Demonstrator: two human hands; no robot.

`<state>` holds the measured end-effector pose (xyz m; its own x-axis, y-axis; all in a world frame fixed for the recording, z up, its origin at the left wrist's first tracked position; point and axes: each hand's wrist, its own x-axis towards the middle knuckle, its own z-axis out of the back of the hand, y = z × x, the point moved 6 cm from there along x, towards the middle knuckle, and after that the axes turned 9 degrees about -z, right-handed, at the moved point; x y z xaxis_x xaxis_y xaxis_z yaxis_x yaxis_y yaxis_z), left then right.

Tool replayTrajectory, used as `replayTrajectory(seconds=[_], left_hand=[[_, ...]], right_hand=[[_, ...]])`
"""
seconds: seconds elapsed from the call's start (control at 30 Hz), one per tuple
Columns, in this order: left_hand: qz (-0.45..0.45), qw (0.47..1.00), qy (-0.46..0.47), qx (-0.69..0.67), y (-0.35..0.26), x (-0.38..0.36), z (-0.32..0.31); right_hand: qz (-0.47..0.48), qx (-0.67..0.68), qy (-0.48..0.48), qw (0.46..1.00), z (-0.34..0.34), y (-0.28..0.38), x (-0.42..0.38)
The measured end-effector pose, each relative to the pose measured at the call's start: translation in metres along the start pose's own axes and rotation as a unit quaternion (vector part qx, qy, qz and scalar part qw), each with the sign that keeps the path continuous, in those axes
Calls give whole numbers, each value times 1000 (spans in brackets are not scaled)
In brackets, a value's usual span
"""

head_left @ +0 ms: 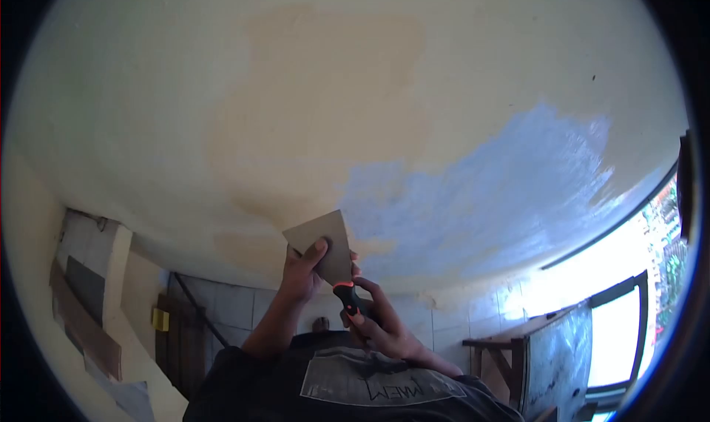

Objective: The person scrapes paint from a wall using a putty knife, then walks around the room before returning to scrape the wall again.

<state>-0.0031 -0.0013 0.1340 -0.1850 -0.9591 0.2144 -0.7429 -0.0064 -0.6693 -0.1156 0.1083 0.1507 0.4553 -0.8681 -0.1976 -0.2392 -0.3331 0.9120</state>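
Note:
A putty knife with a wide grey blade (337, 252) and a black and red handle (347, 299) is held upright in front of the wall. My left hand (305, 268) grips the blade, its thumb lying on the flat face and its other fingers behind. The fingers of my right hand (377, 322) are wrapped round the handle. Beyond the blade, the cream wall (155, 126) carries a whitish-blue coated patch (488, 193) on the right and a tan patch (333, 89) higher up.
At the lower right stands a worn table (558, 363) beside a bright opening. Dark wooden boards (180, 341) and a yellow object (160, 319) are at the lower left. Pale floor tiles (233, 304) lie below the wall.

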Motion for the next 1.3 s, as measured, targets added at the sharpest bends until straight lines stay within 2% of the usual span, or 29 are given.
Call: replayTrajectory(seconds=[0.1, 0.2, 0.3, 0.4, 0.7, 0.8, 1.1, 1.23, 1.3], left_hand=[[23, 999, 16, 27, -10, 4, 7], [12, 998, 27, 48, -18, 15, 6], [20, 998, 46, 49, -18, 21, 2], [65, 994, 66, 53, -13, 25, 6], [115, 988, 95, -36, -1, 21, 9], [124, 986, 99, -53, 5, 19, 8], [132, 983, 91, -94, 7, 17, 6], [151, 975, 130, -102, 6, 22, 8], [139, 979, 99, -109, 8, 17, 5]], right_hand=[[-56, 4, -13, 998, -3, -29, 21], [21, -81, -101, 991, -5, -28, 34], [12, -12, -125, 992, -9, -27, 34], [46, -30, -190, 980, -10, -34, 40], [-31, -122, -254, 959, -7, -23, 29], [-64, -135, -243, 958, -3, -13, 22], [-62, -160, -273, 946, -3, -9, 20], [-40, -178, -298, 937, -16, 0, 24], [-47, -175, -291, 939, -11, -3, 22]])
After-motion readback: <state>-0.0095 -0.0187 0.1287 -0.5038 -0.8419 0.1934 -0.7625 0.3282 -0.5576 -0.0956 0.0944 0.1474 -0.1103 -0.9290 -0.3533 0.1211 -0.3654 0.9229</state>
